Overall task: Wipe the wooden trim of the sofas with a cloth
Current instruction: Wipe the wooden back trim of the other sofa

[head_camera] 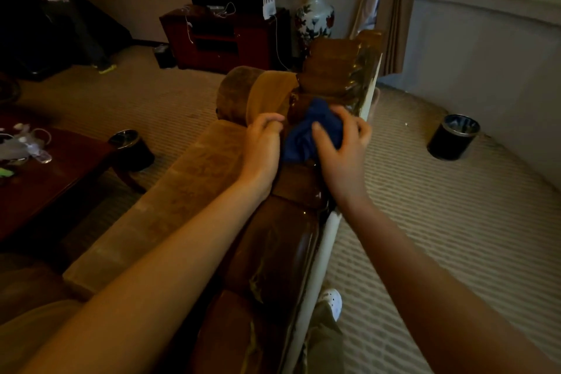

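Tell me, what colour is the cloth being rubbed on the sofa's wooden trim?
Dark blue. The cloth shows in the head view, bunched under the right hand.

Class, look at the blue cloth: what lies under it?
The blue cloth sits bunched on the sofa's glossy wooden trim, gripped by the right hand. The trim directly beneath is covered, so its state cannot be seen.

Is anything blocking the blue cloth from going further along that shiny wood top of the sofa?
Nothing visible does. The right hand grips the blue cloth on the wooden trim; the left hand rests beside it on the sofa back.
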